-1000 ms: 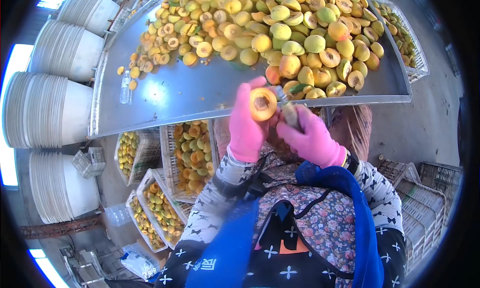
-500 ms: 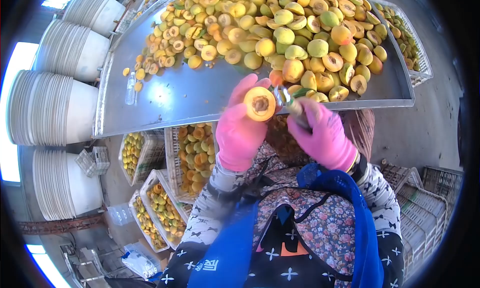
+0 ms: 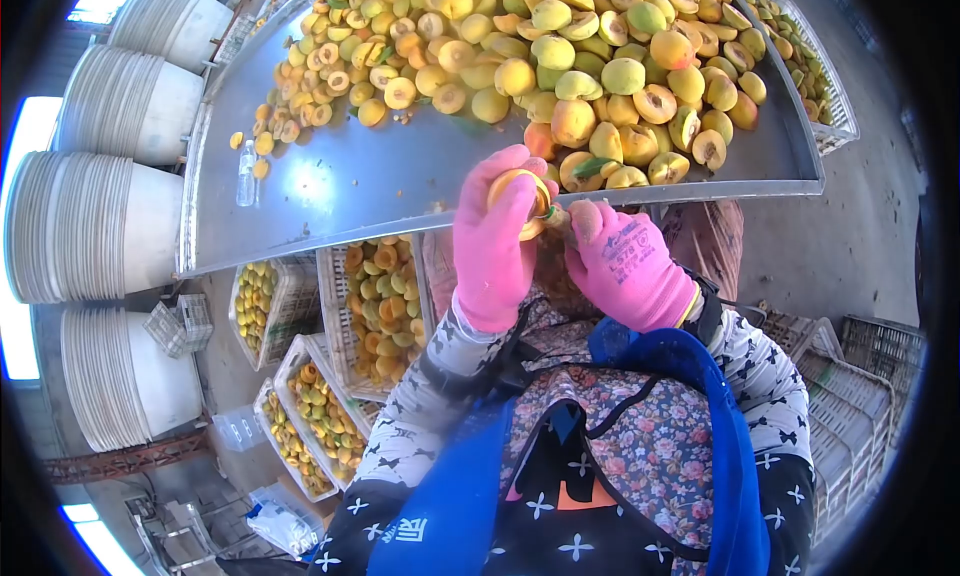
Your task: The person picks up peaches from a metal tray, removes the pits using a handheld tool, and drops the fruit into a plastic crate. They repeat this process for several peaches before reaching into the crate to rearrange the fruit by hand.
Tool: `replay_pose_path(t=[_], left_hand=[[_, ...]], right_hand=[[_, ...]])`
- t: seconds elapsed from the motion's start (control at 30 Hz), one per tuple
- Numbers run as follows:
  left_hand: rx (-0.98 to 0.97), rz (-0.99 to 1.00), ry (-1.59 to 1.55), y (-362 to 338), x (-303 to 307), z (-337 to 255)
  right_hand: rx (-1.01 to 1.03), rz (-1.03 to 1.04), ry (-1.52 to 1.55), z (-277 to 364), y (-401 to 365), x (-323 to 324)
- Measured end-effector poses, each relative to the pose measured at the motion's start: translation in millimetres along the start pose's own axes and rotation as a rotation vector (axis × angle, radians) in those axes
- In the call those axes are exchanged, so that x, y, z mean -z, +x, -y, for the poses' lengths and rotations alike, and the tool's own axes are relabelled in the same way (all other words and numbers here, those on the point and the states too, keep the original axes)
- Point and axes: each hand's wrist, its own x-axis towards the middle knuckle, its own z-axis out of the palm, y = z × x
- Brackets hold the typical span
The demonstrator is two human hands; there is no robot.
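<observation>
My left hand, in a pink glove, grips a halved orange-yellow fruit at the near edge of a metal table. My right hand, also in a pink glove, is closed on a small pitting tool whose tip is pushed against the fruit's cut side. The two hands touch around the fruit. A large heap of whole and halved yellow fruit lies on the table just beyond my hands.
A small clear bottle lies on the table's left part. Plastic crates of cut fruit stand on the floor under the table. Stacks of white basins line the left side. Empty crates sit at the right.
The fruit half has been turned from facing me to edge-on. My right hand has rolled over and moved in, so the tool now presses into the fruit.
</observation>
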Motion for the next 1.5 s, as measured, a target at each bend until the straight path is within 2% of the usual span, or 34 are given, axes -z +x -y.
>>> replay_pose_path(t=[0.13, 0.23, 0.33, 0.37, 0.47, 0.5, 0.6, 0.7, 0.77, 0.83, 0.87, 0.93, 0.97, 1.0, 1.07, 1.1, 1.13, 1.17, 1.2, 1.23, 1.27, 1.33, 1.37, 1.4, 1.43, 1.47, 1.5], left_hand=[[-0.048, -0.027, 0.023, -2.6, 0.7, 1.7], [-0.078, -0.071, 0.092, -2.3, -1.7, 1.9], [-0.155, -0.018, 0.188, 0.6, -4.5, 2.5], [-0.113, 0.030, 0.150, 2.3, -1.3, 1.5], [-0.012, 0.167, 0.081, 7.4, 6.0, -7.2], [0.015, 0.206, 0.094, 5.6, 3.4, -12.1], [0.085, 0.407, 0.152, 10.3, 13.6, -15.5], [0.127, 0.539, 0.266, 16.5, 24.0, -11.9], [-0.160, 0.416, 0.625, 16.9, 35.0, 0.8], [-0.090, 0.279, 0.492, 7.5, 42.4, -6.5], [-0.062, 0.209, 0.421, 3.1, 45.8, -10.4], [0.270, 0.055, 0.043, -7.9, 69.4, -17.1], [0.190, 0.128, 0.166, -14.2, 94.6, -23.1], [-0.023, 0.115, 0.631, -22.3, 118.3, -33.9], [-0.253, 0.001, 1.227, -44.2, 168.2, -62.5], [-0.350, -0.107, 1.509, -54.7, 193.3, -76.8], [-0.274, -0.221, 1.620, -66.1, 228.3, -85.6], [-0.351, -0.388, 1.583, -77.4, 266.3, -78.4], [-0.299, -0.616, 1.252, -71.5, 250.3, -84.1], [-0.534, -0.471, 1.769, -61.1, 273.4, -89.9], [-0.397, -0.547, 1.009, -38.1, 216.5, -93.0], [-0.543, -0.222, 1.293, 4.4, 167.8, -83.8], [-0.312, -0.236, 0.979, 26.0, 130.7, -67.6], [-0.224, -0.093, 0.910, 49.4, 114.6, -45.7], [-0.232, 0.029, 1.039, 67.3, 85.5, -34.1], [-0.390, 0.205, 1.114, 88.1, 68.6, -12.3], [-0.663, 0.370, 1.257, 103.5, 47.3, 3.8]], right_hand=[[-0.104, 0.155, 0.267, 11.4, -0.7, -3.2], [-0.014, -0.033, 0.539, 20.1, -8.0, -20.8], [0.088, -0.152, 0.703, 25.8, -9.2, -31.7], [0.132, -0.262, 0.723, 25.8, -8.8, -38.8], [-0.561, 0.505, 1.526, 33.9, 2.9, 17.2], [-0.551, 0.610, 1.671, 28.9, 1.1, 20.3], [-0.442, 0.832, 1.745, 14.4, 0.0, 30.7], [-0.540, 0.841, 1.667, 10.4, -5.8, 33.5], [-0.528, 0.797, 1.550, 6.8, -13.1, 34.3], [-0.502, 0.814, 1.395, -1.8, -14.8, 36.2], [-0.336, 0.766, 1.105, -9.6, -17.4, 30.7], [-0.009, 0.640, 0.535, -35.0, -34.1, 6.0], [0.043, 0.559, 0.298, -62.1, -51.3, -14.8], [0.106, 0.461, 0.066, -82.4, -58.9, -31.5], [-0.109, 0.429, 0.103, -79.2, -39.8, -16.7], [-0.209, 0.382, 0.227, -74.6, -27.6, -7.6], [-0.345, 0.341, 0.300, -67.0, -15.2, 2.0], [-0.263, 0.347, 0.208, -64.6, -10.4, 12.0], [-0.196, 0.335, 0.096, -67.0, -8.4, 24.7], [-0.157, 0.353, 0.165, -67.3, -11.0, 31.7], [-0.113, 0.379, 0.236, -65.8, -12.9, 36.5], [-0.218, 0.543, 0.293, -53.8, -11.3, 52.5], [-0.244, 0.500, 0.328, -52.3, -16.7, 51.3], [-0.268, 0.457, 0.369, -50.2, -23.2, 48.1], [-0.292, 0.431, 0.369, -46.8, -28.2, 46.7], [-0.319, 0.408, 0.369, -44.3, -32.8, 46.3], [-0.347, 0.385, 0.369, -43.7, -35.9, 47.9]])
